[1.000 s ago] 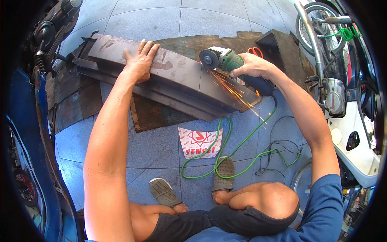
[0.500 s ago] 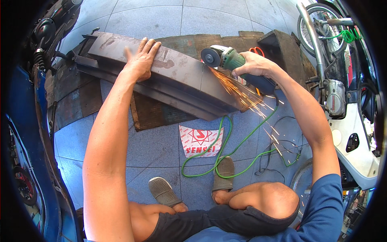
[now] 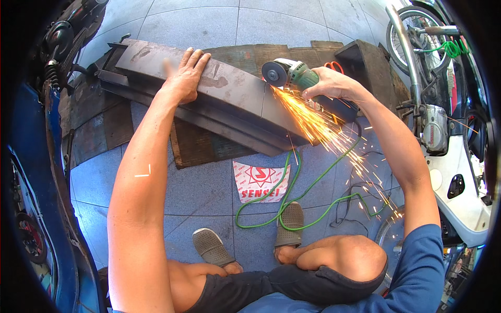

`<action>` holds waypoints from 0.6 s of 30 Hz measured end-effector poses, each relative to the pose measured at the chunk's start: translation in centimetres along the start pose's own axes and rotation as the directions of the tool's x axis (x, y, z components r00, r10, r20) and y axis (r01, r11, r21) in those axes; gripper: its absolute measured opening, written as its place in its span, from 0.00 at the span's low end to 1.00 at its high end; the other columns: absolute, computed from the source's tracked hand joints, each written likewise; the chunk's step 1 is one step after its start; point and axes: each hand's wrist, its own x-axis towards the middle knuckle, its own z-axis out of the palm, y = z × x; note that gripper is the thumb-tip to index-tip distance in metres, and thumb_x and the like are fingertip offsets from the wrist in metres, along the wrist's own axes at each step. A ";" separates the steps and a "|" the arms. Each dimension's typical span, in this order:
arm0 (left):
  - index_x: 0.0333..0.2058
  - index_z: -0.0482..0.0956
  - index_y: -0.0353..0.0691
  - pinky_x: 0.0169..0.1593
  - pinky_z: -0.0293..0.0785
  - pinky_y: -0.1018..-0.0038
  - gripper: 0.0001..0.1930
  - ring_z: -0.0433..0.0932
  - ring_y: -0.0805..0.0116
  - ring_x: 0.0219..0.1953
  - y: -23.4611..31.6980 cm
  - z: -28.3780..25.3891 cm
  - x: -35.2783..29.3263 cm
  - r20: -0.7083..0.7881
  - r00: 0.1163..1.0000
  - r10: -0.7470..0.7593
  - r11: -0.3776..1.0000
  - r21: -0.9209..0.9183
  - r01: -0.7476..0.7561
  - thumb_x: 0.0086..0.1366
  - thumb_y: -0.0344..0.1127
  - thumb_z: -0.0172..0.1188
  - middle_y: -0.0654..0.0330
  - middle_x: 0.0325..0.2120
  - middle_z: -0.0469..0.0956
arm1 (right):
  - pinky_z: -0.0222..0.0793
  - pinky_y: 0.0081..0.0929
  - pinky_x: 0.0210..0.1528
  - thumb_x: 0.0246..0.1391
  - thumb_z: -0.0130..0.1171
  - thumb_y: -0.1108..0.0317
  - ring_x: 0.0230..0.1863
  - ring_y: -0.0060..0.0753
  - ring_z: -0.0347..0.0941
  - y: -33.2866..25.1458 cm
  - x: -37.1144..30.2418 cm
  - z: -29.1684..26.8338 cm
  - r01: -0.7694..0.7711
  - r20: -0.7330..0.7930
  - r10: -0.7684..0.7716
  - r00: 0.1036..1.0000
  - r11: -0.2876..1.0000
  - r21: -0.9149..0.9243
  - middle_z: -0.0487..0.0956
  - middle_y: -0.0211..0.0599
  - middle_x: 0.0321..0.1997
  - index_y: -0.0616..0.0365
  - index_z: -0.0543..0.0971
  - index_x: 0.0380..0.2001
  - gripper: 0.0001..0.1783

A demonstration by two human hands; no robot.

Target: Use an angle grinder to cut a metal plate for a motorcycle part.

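A long dark steel beam with a stepped side lies slantwise before me, its right end nearer. My left hand rests on its upper face, left of the middle, with the fingers stretched out. In my right hand is a green angle grinder, gripped round its body. The grinder's round disc meets the beam's far edge right of the middle. From there bright orange sparks spray toward the near right. A thin line crosses the beam's upper face just below the disc.
Worn wooden boards lie under the beam on blue floor tiles. A green cord loops near my feet, beside a red-and-white printed sheet. Orange-handled scissors lie behind the grinder. Motorbike parts stand at right; a blue frame stands at left.
The spray of sparks has become thicker and brighter and reaches farther toward the near right. Both hands, the grinder and the beam stay almost where they were.
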 end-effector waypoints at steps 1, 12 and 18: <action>0.77 0.46 0.61 0.74 0.38 0.23 0.58 0.37 0.64 0.80 -0.1 0.0 -0.1 0.000 1.000 -0.001 1.000 0.001 0.001 0.49 0.12 0.57 0.69 0.79 0.43 | 0.78 0.35 0.45 0.36 0.75 0.52 0.39 0.39 0.83 -0.1 0.1 0.1 0.001 0.005 -0.001 1.000 1.000 0.003 0.85 0.48 0.41 0.66 0.81 0.48 0.36; 0.76 0.47 0.59 0.72 0.39 0.22 0.55 0.37 0.63 0.80 -0.4 0.5 0.0 -0.024 1.000 0.015 0.999 0.029 -0.014 0.51 0.13 0.54 0.68 0.78 0.44 | 0.75 0.32 0.50 0.40 0.74 0.54 0.42 0.36 0.82 -0.5 0.3 0.0 -0.017 0.010 0.017 1.000 0.999 -0.037 0.85 0.45 0.44 0.66 0.79 0.54 0.38; 0.76 0.48 0.58 0.72 0.39 0.22 0.53 0.37 0.61 0.81 -0.7 0.5 -0.2 -0.038 0.999 0.030 0.999 -0.011 -0.030 0.52 0.14 0.53 0.66 0.78 0.44 | 0.75 0.35 0.51 0.36 0.74 0.49 0.46 0.42 0.83 -1.3 -0.4 0.0 0.008 0.060 -0.010 0.998 0.999 0.049 0.85 0.53 0.45 0.69 0.81 0.50 0.40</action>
